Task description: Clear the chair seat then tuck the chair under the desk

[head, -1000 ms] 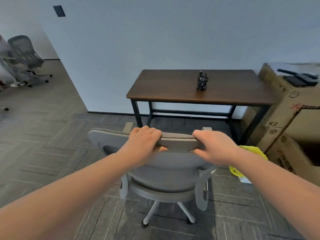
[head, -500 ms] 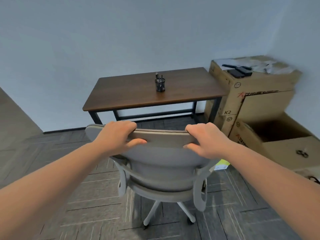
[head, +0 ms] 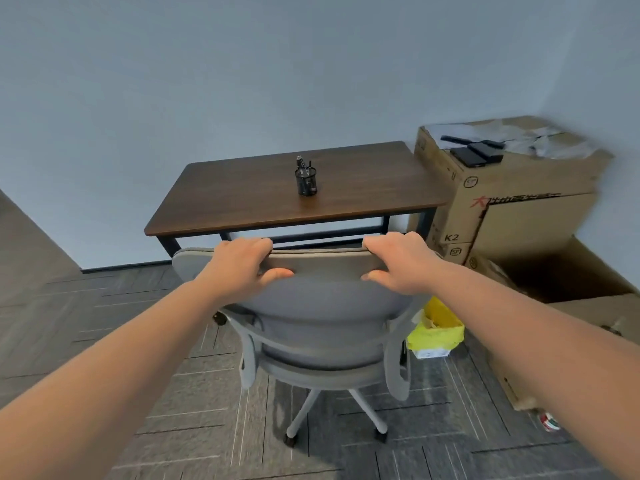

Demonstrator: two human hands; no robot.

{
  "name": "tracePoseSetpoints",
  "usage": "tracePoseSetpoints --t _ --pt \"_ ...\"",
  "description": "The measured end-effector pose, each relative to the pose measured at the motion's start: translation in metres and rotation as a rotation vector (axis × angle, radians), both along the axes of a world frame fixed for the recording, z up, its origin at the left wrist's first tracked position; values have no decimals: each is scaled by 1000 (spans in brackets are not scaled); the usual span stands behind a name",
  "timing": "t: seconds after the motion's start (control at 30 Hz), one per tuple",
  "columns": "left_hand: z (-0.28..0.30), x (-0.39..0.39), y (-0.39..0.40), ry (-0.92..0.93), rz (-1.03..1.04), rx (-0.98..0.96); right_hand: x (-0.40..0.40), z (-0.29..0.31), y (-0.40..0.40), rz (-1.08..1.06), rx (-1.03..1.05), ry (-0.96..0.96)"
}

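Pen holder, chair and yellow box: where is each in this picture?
Pen holder [head: 306, 181], head view, its mesh side.
Chair [head: 322, 299], head view, middle of its backrest.
Yellow box [head: 438, 332], head view, its front face.

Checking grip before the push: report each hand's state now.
Left hand: closed on the top edge of the chair backrest.
Right hand: closed on the same top edge.

desk [head: 263, 199] matt wood top, black metal legs | chair [head: 322, 306] grey cloth | boxes [head: 512, 202] cardboard

chair seat [head: 322, 358] hidden (behind backrest), boxes [head: 519, 202] blurred
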State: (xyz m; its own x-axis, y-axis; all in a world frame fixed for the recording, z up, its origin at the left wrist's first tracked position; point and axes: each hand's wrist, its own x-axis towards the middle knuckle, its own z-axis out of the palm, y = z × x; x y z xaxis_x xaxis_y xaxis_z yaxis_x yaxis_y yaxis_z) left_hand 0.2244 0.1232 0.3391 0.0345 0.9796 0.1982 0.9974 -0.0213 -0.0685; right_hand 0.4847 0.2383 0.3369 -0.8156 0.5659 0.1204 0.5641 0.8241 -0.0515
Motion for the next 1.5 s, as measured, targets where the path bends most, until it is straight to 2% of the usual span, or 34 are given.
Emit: tracePoseSetpoints --t 0.37,0.73,1.0,1.23,1.4,1.43,1.5 --pt "3 -10 85 -5 23 -54 -20 5 87 -104 -117 -41" --pt "1 -1 141 -41 18 -35 -21 5 154 -210 -104 -89" --pt "-7 -8 142 -14 -11 96 -25 6 163 -207 -104 -88" --pt "-5 -5 136 -13 4 74 -22 6 150 -225 -33 -98" --pt "-5 1 129 -18 16 57 -14 11 137 -266 -83 -188" --pt "-4 2 128 -25 17 57 -10 13 135 -260 -84 -167" --pt "-3 3 130 -5 40 44 0 27 125 -302 -137 57"
